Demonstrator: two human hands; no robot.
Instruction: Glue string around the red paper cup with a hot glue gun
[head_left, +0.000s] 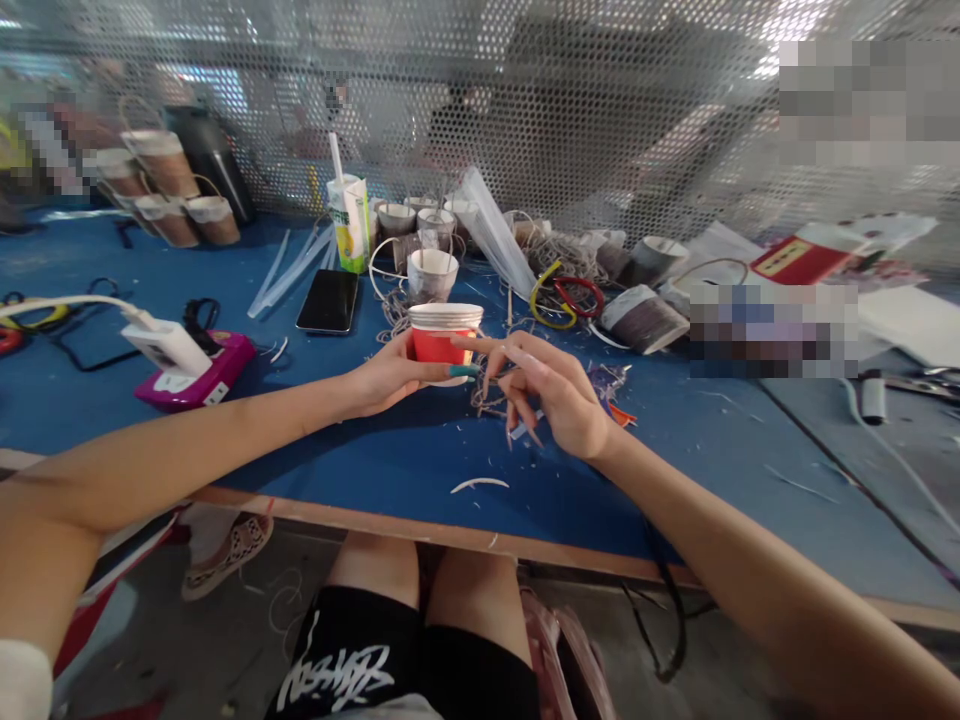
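A stack of red paper cups (439, 345) with white rims stands upright near the middle of the blue table, gripped from the left by my left hand (394, 375). Its thumb, with a green nail, lies across the front of the cups. My right hand (551, 385) is raised just right of the cups, fingers apart and bent, the index finger reaching to the side of the red cup. Nothing shows between its fingers. Behind the stack is a wrapped cup with a white inside (432, 275), among tangled cords.
A black phone (328, 301) and a drink carton (349, 225) with a straw lie left of centre. A purple power strip (196, 372) holds a white charger. Yellow-handled and red-handled tools (555, 300) sit back right; a perforated metal screen (480, 100) closes off the rear.
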